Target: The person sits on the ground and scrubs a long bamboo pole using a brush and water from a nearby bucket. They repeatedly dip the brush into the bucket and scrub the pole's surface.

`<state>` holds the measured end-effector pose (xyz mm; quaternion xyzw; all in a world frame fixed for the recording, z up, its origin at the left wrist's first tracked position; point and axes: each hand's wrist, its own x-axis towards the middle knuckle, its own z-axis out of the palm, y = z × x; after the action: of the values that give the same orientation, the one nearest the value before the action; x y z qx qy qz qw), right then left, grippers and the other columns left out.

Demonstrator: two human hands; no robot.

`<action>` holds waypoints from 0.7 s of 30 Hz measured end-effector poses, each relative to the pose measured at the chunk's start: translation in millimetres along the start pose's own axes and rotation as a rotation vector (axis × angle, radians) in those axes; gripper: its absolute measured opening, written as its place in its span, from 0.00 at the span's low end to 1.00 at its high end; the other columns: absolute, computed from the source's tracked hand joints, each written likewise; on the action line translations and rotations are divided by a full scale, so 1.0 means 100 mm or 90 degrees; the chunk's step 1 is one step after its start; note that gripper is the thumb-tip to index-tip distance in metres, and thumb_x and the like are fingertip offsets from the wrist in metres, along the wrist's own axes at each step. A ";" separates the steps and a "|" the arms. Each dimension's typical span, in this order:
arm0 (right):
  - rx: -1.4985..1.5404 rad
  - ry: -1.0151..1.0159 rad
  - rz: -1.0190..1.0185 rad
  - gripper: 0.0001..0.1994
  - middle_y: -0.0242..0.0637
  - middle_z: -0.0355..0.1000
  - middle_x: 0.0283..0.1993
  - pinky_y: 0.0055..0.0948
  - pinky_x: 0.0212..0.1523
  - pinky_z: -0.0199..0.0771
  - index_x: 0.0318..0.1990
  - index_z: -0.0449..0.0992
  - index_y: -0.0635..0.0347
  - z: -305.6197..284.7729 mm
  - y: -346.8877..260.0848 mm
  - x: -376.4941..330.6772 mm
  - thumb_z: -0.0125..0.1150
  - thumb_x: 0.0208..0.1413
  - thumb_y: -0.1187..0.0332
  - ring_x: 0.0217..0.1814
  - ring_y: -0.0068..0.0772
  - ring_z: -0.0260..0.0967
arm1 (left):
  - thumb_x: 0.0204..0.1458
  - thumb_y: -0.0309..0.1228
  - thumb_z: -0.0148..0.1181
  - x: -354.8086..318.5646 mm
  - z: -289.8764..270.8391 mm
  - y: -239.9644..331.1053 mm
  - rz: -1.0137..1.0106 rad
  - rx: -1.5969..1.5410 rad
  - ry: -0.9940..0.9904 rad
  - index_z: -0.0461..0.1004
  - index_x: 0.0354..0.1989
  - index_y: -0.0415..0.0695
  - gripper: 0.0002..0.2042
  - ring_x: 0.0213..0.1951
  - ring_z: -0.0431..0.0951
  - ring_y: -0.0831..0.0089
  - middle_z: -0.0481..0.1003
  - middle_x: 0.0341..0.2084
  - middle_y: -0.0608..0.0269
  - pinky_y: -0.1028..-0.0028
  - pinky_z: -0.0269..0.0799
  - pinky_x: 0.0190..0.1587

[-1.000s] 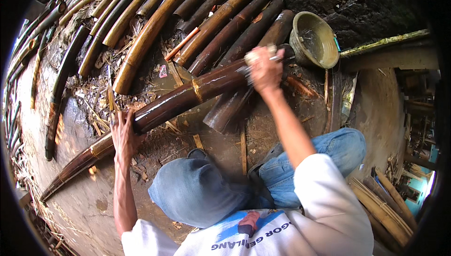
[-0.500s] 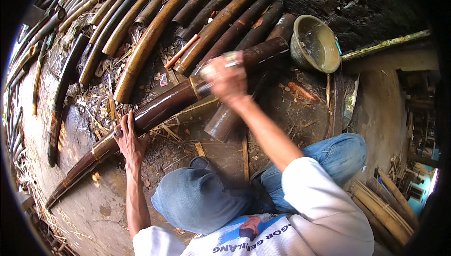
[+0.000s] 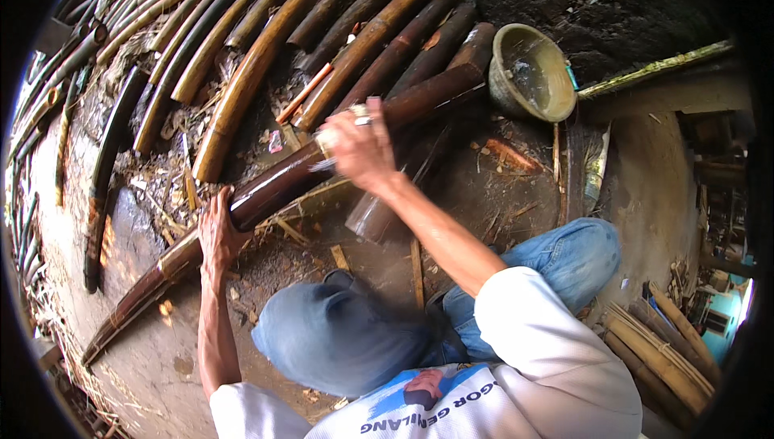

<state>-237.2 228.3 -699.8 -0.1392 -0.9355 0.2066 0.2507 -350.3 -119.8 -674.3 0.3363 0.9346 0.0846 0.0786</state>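
A long, wet, dark brown bamboo pole [image 3: 278, 187] lies slantwise in front of me, from the lower left up toward the basin. Around its lower middle part my left hand [image 3: 219, 233] is closed, fingers over the top. My right hand [image 3: 360, 149] is closed too, pressed on the pole's upper part. A pale thing shows at its fingers, too blurred to name. Beneath the pole, a shorter brown bamboo piece [image 3: 368, 217] sticks out toward me.
Many bamboo poles [image 3: 242, 108] lie side by side at the far left. A round basin [image 3: 556, 88] with water stands beyond the pole's upper end. Split bamboo strips [image 3: 657, 350] are stacked at the right. Wood scraps and shavings litter the wet ground. My bent knees are close.
My right hand has slid down along the pole, toward the left and nearer my left hand. My left hand stays on the pole.
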 end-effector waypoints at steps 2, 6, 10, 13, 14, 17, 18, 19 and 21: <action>0.005 0.052 0.093 0.12 0.43 0.77 0.48 0.54 0.56 0.75 0.50 0.77 0.51 -0.47 0.68 0.10 0.60 0.60 0.71 0.50 0.54 0.77 | 0.30 0.33 0.86 -0.15 0.00 -0.02 -0.023 0.040 0.017 0.64 0.70 0.46 0.52 0.58 0.77 0.50 0.74 0.57 0.53 0.53 0.71 0.58; -0.243 0.084 0.062 0.08 0.47 0.79 0.45 0.52 0.56 0.76 0.45 0.81 0.58 -1.17 2.29 0.42 0.55 0.66 0.70 0.51 0.55 0.77 | 0.32 0.31 0.84 -0.02 0.08 0.39 -0.047 0.033 0.007 0.66 0.69 0.46 0.49 0.59 0.76 0.49 0.73 0.58 0.53 0.52 0.71 0.58; -0.048 0.093 -0.007 0.05 0.47 0.78 0.43 0.53 0.57 0.77 0.41 0.80 0.58 -0.30 0.60 0.19 0.62 0.58 0.71 0.51 0.53 0.75 | 0.34 0.28 0.81 -0.17 0.24 0.28 -0.086 0.094 0.135 0.68 0.66 0.47 0.44 0.60 0.75 0.49 0.73 0.59 0.55 0.51 0.71 0.59; 0.036 0.057 -0.057 0.06 0.44 0.77 0.45 0.52 0.74 0.65 0.42 0.79 0.54 0.10 -0.16 0.00 0.63 0.58 0.69 0.56 0.51 0.75 | 0.36 0.25 0.79 -0.14 0.27 0.31 -0.051 0.109 0.161 0.67 0.69 0.45 0.44 0.63 0.72 0.49 0.72 0.61 0.55 0.52 0.69 0.64; 0.010 0.060 -0.098 0.07 0.43 0.78 0.46 0.51 0.74 0.66 0.43 0.79 0.54 0.07 -0.01 0.00 0.64 0.57 0.68 0.56 0.50 0.76 | 0.37 0.26 0.79 -0.12 0.32 0.25 -0.044 0.112 0.158 0.67 0.68 0.44 0.43 0.65 0.71 0.48 0.72 0.61 0.54 0.52 0.68 0.66; 0.031 0.073 0.025 0.11 0.40 0.82 0.46 0.51 0.58 0.81 0.51 0.78 0.51 -0.44 0.72 0.11 0.60 0.61 0.69 0.43 0.52 0.83 | 0.38 0.26 0.79 -0.27 0.28 0.28 -0.076 0.082 0.167 0.68 0.68 0.44 0.43 0.65 0.71 0.48 0.73 0.62 0.54 0.52 0.68 0.67; -0.050 0.077 0.093 0.10 0.42 0.82 0.46 0.53 0.45 0.83 0.51 0.77 0.52 -0.62 1.10 0.20 0.56 0.65 0.67 0.42 0.56 0.83 | 0.37 0.25 0.79 -0.26 0.29 0.28 -0.080 0.096 0.173 0.68 0.69 0.44 0.43 0.65 0.71 0.48 0.72 0.62 0.54 0.52 0.67 0.67; -0.054 0.081 0.131 0.10 0.44 0.81 0.47 0.53 0.44 0.83 0.51 0.78 0.53 -0.80 1.55 0.32 0.52 0.69 0.65 0.44 0.59 0.82 | 0.37 0.24 0.79 -0.17 0.34 0.35 -0.093 0.083 0.171 0.68 0.69 0.44 0.44 0.65 0.71 0.49 0.72 0.63 0.54 0.52 0.66 0.68; -0.231 0.047 0.110 0.12 0.46 0.82 0.45 0.51 0.42 0.83 0.46 0.81 0.54 -1.00 2.13 0.50 0.53 0.71 0.61 0.40 0.58 0.81 | 0.38 0.24 0.78 -0.10 0.45 0.39 -0.049 0.096 0.227 0.69 0.68 0.44 0.42 0.65 0.71 0.50 0.72 0.62 0.53 0.52 0.65 0.69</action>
<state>-193.0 464.5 -696.8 -0.2696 -0.9320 0.0500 0.2370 -309.6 -91.6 -708.9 0.2852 0.9495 0.0697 -0.1103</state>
